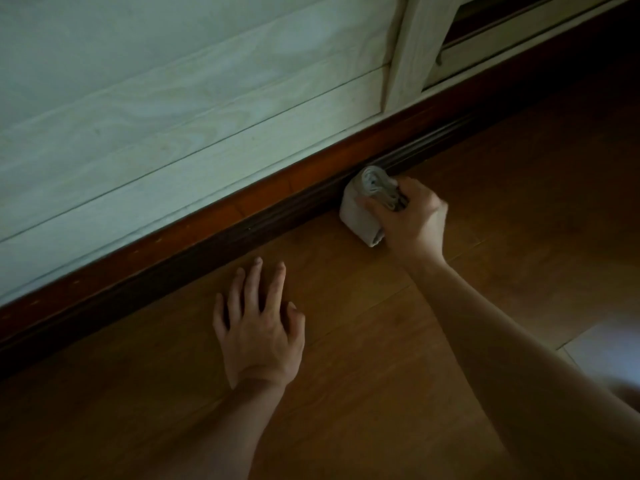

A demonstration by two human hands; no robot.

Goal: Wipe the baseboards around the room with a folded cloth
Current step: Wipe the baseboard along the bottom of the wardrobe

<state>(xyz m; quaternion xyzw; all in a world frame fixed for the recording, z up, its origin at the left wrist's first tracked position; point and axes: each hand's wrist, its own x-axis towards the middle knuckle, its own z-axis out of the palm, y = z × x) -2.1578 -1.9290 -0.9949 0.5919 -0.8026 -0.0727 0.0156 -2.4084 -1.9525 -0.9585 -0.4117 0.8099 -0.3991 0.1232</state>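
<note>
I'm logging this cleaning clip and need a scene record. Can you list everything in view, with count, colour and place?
folded cloth: one, pale grey, pressed against the baseboard, gripped from the right side
baseboard: one strip, reddish-brown with a dark grooved lower part, running diagonally along the foot of the wall
wall panelling: pale whitewashed wood planks, upper left
frame post: one, pale wood, top right of centre
floor: brown wood boards, lower half
pale patch: one, whitish, right edge; cannot tell what it is
left hand: one, flat on the floor, fingers spread
right hand: one, closed on the cloth
</note>
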